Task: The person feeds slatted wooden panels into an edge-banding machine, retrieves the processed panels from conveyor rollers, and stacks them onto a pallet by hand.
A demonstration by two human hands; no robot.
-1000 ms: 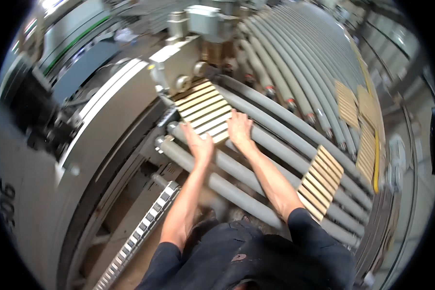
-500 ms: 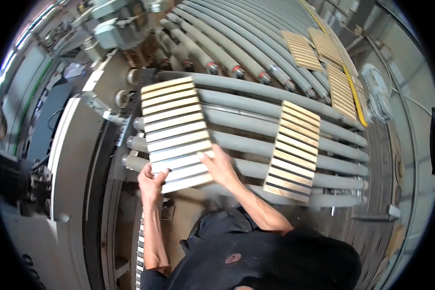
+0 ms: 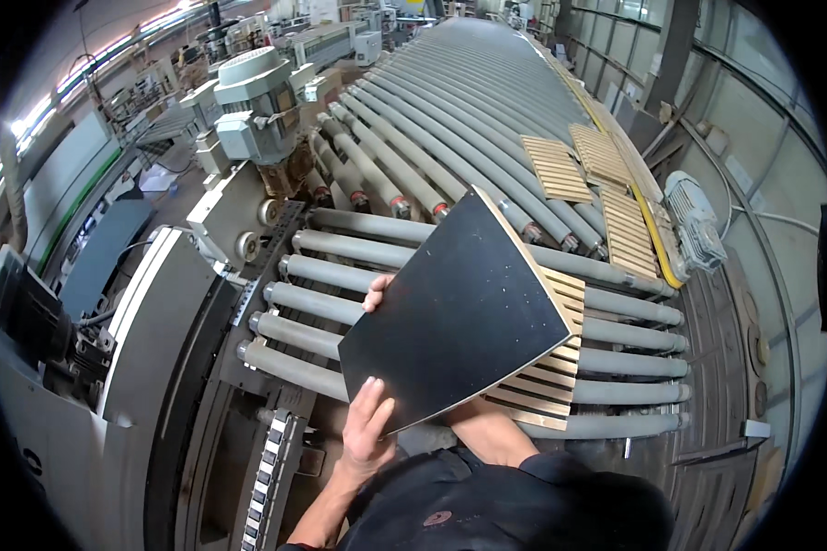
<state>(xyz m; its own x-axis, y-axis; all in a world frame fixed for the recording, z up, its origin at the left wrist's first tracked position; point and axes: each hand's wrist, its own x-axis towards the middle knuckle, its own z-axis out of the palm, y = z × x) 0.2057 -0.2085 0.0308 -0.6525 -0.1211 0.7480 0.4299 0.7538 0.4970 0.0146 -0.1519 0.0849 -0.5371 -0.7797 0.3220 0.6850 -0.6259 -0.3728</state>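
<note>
A slatted wooden panel (image 3: 455, 312) hangs tilted above the rollers, its plain black face turned up. My left hand (image 3: 368, 432) grips its lower left corner, fingertips lying on the black face. My right hand (image 3: 375, 294) reaches underneath; only its fingertips show, curled over the left edge, while the panel hides the palm. Partly covered by the held panel, a second slatted panel (image 3: 547, 386) lies on the rollers with its light wooden strips upward.
Grey conveyor rollers (image 3: 308, 303) run beneath my hands and stretch far ahead. Several slatted panels (image 3: 629, 234) rest by the yellow rail (image 3: 657, 234) at right. A machine with a motor (image 3: 257, 110) stands at left; another motor (image 3: 694, 220) is at right.
The held panel has been turned over from its slatted face to its black face and moved right, over the second panel. My right hand has gone beneath it. The head view has tilted up.
</note>
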